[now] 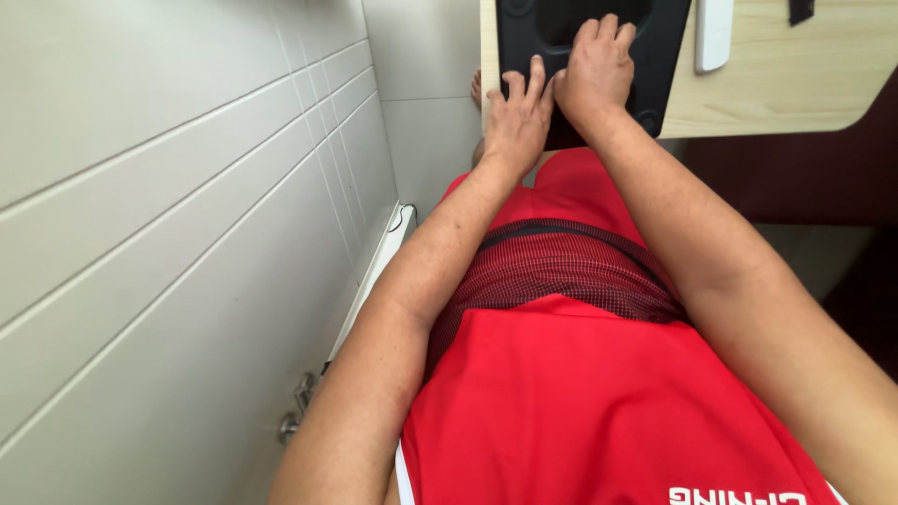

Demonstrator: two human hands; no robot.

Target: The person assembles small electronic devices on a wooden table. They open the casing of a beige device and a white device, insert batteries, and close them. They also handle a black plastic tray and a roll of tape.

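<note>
Nearest the camera: a red shirt (599,402) and both forearms extending forward. Left hand (516,117): open, fingers spread flat on the near edge of a black tray (655,56). Right hand (596,70): open, palm down on the tray. The tray lies on a light wooden surface (795,75), overhanging its near edge. Farther right: a white oblong object (713,33).

Both arms reached straight forward. The left hand (517,117) lay flat, palm down, fingers spread. The right hand (593,67) lay just beside it, palm down, fingers together.
</note>
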